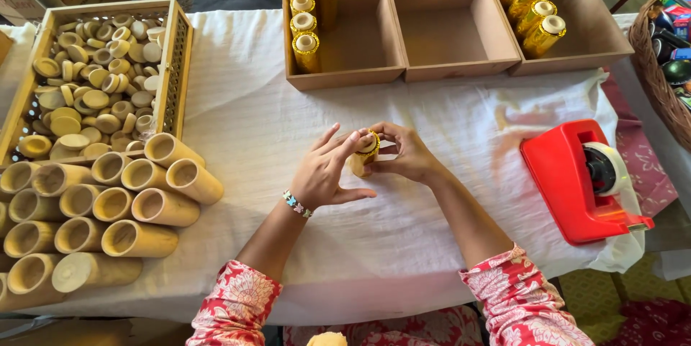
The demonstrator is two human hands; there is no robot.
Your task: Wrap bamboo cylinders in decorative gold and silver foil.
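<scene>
Over the white tablecloth [288, 123] — left hand [324, 173] and right hand [403, 153] both gripping the small bamboo tube [358, 164]; best kept steady while pressing the gold wrap [370, 146] flat — no creases.

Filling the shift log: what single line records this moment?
left hand: touching short bamboo tube with gold band | right hand: holding it above white tablecloth | red tape dispenser: right, untouched

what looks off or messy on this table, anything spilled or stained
A faint yellowish stain marks the white tablecloth just left of the red tape dispenser. Nothing is spilled: the bamboo tubes lie stacked, and both hands hold one small tube.
</scene>
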